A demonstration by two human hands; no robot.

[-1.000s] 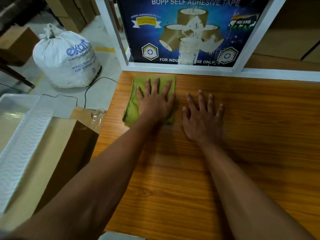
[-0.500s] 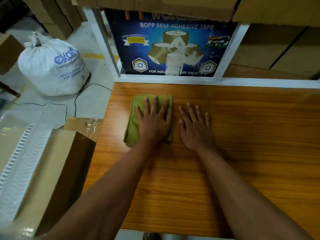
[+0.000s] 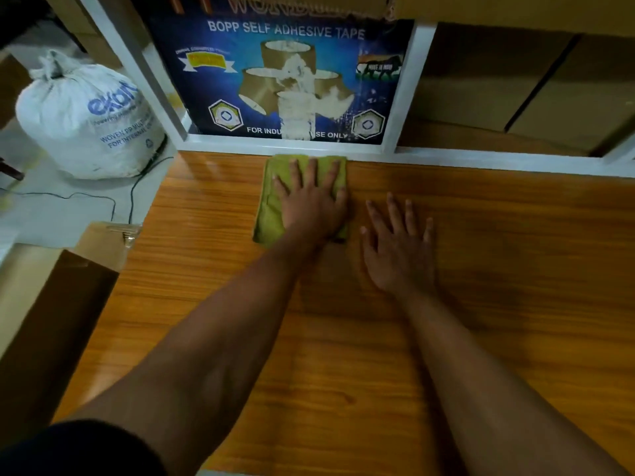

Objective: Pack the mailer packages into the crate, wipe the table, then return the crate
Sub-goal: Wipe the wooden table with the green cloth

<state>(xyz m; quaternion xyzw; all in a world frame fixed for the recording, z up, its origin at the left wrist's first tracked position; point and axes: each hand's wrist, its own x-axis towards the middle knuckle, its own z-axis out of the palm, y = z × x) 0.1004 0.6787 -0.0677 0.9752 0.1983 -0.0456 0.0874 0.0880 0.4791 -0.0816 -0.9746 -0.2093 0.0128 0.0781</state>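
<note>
Head view | I see left hand flat, fingers spread, pressing cloth on table | right hand flat, empty | wiping underway, no mailers visible, crate return pending

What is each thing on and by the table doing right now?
green cloth: folded, flat on table near the back edge, under left hand.
left hand: fingers straight, pressing on the cloth.
right hand: flat on bare table, fingers spread.
table: wooden.
white sack: tied shut, on the floor.
</note>
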